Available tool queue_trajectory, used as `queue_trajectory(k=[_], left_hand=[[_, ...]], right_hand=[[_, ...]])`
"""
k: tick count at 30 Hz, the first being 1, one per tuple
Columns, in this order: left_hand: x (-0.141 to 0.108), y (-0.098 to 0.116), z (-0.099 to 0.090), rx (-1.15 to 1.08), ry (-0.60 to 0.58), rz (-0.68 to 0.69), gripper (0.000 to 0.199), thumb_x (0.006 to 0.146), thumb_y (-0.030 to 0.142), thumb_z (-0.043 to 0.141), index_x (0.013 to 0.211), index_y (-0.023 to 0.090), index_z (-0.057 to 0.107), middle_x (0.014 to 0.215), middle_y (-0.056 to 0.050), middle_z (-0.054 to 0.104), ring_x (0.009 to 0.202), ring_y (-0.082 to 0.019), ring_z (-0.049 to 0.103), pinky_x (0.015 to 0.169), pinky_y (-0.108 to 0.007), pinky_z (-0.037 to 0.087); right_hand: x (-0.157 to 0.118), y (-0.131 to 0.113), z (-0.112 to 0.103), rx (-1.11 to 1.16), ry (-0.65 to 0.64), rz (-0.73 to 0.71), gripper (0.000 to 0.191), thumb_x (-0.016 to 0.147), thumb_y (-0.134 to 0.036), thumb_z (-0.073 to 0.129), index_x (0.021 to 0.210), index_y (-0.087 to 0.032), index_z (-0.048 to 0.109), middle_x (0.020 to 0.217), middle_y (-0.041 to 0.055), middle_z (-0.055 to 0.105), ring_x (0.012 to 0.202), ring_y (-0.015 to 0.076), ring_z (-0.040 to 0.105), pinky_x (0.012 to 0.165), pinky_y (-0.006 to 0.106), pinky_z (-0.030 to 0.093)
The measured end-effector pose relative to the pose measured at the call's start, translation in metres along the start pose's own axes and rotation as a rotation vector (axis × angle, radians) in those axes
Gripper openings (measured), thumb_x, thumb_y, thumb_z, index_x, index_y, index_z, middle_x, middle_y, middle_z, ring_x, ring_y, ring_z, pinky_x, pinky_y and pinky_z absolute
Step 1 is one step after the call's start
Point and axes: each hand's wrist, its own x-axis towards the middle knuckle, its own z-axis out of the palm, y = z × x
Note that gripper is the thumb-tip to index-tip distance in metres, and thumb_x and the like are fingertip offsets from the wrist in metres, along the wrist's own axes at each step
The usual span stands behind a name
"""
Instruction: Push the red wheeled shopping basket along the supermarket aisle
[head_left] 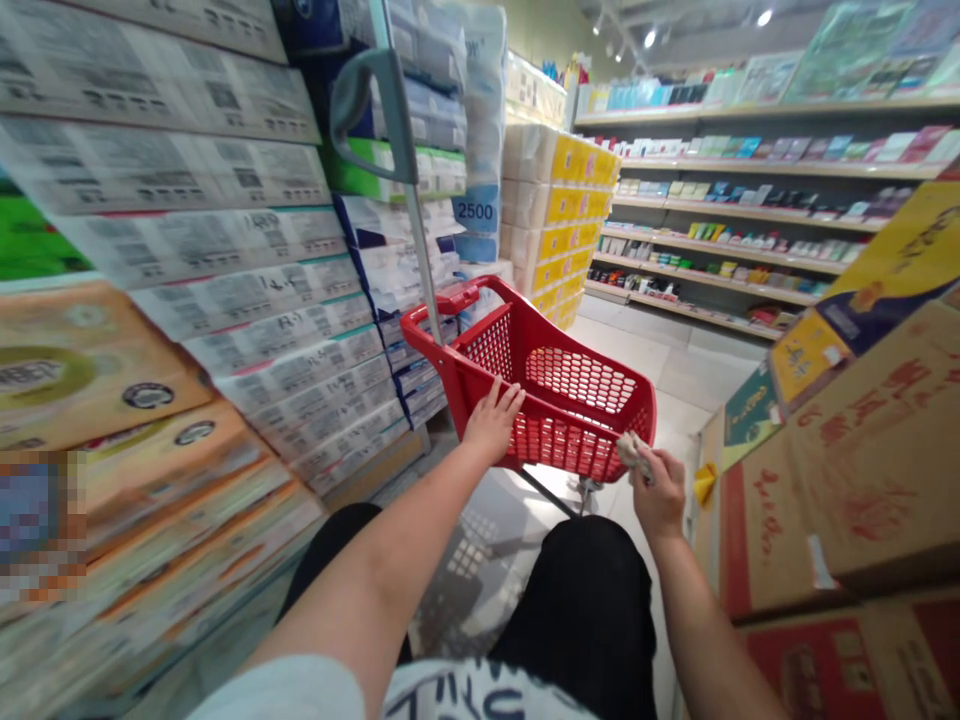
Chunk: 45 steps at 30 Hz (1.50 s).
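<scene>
A red plastic shopping basket cart (555,425) with perforated walls stands in front of my knees. My left hand (491,425) lies against its near side, fingers stretched out and the tips at the top rim. Between the fingers of my right hand (661,490) is a crumpled, pale, dirty-looking cloth (635,455). The cloth meets the right near corner of the basket at the rim. From the basket's left end a metal pole rises to a grey pull handle (375,115). The basket's visible inside holds no goods.
Stacked paper packs (285,270) rise along the left, with orange packs (97,370) nearer me. Yellow and white packs (562,210) stand behind the cart. Cardboard boxes (862,480) line the right side. Shelves (750,170) of small goods fill the back. Light floor tiles (480,570) show beneath.
</scene>
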Motion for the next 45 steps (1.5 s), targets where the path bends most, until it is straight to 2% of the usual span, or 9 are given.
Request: queue_trajectory(k=[2, 6, 12, 19, 22, 27, 32, 36, 45], left_hand=[[-0.001, 0.001, 0.000, 0.003, -0.002, -0.002, 0.070, 0.083, 0.010, 0.039, 0.150, 0.020, 0.026, 0.158, 0.000, 0.022, 0.147, -0.029, -0.001, 0.107, -0.042, 0.036], [-0.005, 0.003, 0.000, -0.012, -0.006, 0.002, 0.069, 0.084, 0.009, 0.038, 0.151, 0.018, 0.025, 0.159, 0.000, 0.021, 0.147, -0.031, -0.002, 0.109, -0.042, 0.036], [-0.012, -0.004, 0.006, -0.005, 0.005, 0.025, 0.075, 0.081, 0.009, 0.042, 0.152, 0.018, 0.021, 0.160, 0.000, 0.015, 0.146, -0.031, -0.007, 0.112, -0.043, 0.035], [-0.019, -0.008, 0.006, 0.062, -0.033, 0.036, 0.081, 0.077, 0.002, 0.039, 0.153, 0.020, 0.017, 0.160, -0.001, 0.013, 0.147, -0.029, -0.005, 0.111, -0.043, 0.038], [-0.020, -0.003, 0.004, 0.102, -0.051, 0.045, 0.079, 0.079, 0.002, 0.039, 0.153, 0.020, 0.018, 0.160, -0.003, 0.013, 0.147, -0.027, -0.005, 0.112, -0.039, 0.037], [-0.012, -0.001, 0.002, 0.086, -0.007, 0.114, 0.076, 0.079, 0.002, 0.040, 0.151, 0.021, 0.024, 0.159, -0.002, 0.020, 0.147, -0.025, -0.002, 0.116, -0.045, 0.029], [0.012, 0.004, -0.003, 0.053, -0.028, 0.067, 0.062, 0.087, 0.007, 0.036, 0.147, 0.021, 0.034, 0.156, -0.002, 0.028, 0.147, -0.025, 0.009, 0.118, -0.046, 0.024], [0.022, 0.020, -0.009, 0.016, -0.077, 0.002, 0.060, 0.088, 0.007, 0.035, 0.147, 0.021, 0.035, 0.156, -0.006, 0.028, 0.146, -0.027, 0.016, 0.118, -0.047, 0.023], [-0.013, 0.059, 0.001, -0.185, -0.156, 0.268, 0.084, 0.079, 0.000, 0.044, 0.149, 0.041, 0.022, 0.160, -0.001, 0.011, 0.146, -0.027, 0.018, 0.117, -0.047, 0.025]], right_hand=[[0.018, 0.007, -0.004, -0.046, -0.028, -0.045, 0.030, 0.088, -0.032, 0.048, 0.106, -0.018, 0.068, 0.105, 0.0119, 0.062, 0.101, 0.0237, 0.057, 0.093, 0.040, 0.047], [0.044, 0.030, -0.004, -0.056, -0.247, -0.045, 0.032, 0.086, -0.034, 0.046, 0.104, -0.019, 0.067, 0.103, 0.0107, 0.068, 0.096, 0.0241, 0.060, 0.087, 0.038, 0.048], [0.043, 0.034, 0.000, -0.129, -0.433, -0.113, 0.023, 0.070, -0.017, 0.045, 0.076, -0.025, 0.066, 0.088, 0.0067, 0.070, 0.084, 0.0231, 0.061, 0.075, 0.035, 0.047], [-0.004, 0.025, -0.004, -0.074, -0.144, -0.102, 0.027, 0.070, -0.018, 0.050, 0.088, -0.028, 0.068, 0.094, 0.0068, 0.069, 0.094, 0.0237, 0.058, 0.086, 0.036, 0.047], [-0.025, 0.020, -0.012, -0.094, -0.095, -0.088, 0.025, 0.070, -0.020, 0.051, 0.088, -0.026, 0.068, 0.094, 0.0087, 0.069, 0.095, 0.0246, 0.059, 0.090, 0.038, 0.046], [-0.035, -0.001, -0.037, -0.228, -0.048, -0.216, 0.023, 0.080, -0.015, 0.049, 0.094, -0.018, 0.067, 0.096, 0.0085, 0.068, 0.094, 0.0230, 0.058, 0.090, 0.035, 0.044], [-0.026, -0.028, -0.053, -0.260, -0.138, -0.280, 0.019, 0.086, -0.012, 0.047, 0.084, -0.019, 0.064, 0.088, 0.0059, 0.066, 0.087, 0.0205, 0.056, 0.082, 0.032, 0.042], [-0.021, -0.046, -0.050, -0.257, -0.173, -0.238, 0.022, 0.091, -0.014, 0.044, 0.082, -0.019, 0.064, 0.085, 0.0065, 0.065, 0.086, 0.0207, 0.054, 0.078, 0.032, 0.041], [-0.026, -0.075, -0.016, -0.165, -0.165, -0.136, 0.021, 0.088, -0.009, 0.045, 0.087, -0.018, 0.064, 0.085, 0.0060, 0.063, 0.084, 0.0209, 0.052, 0.080, 0.033, 0.041]])
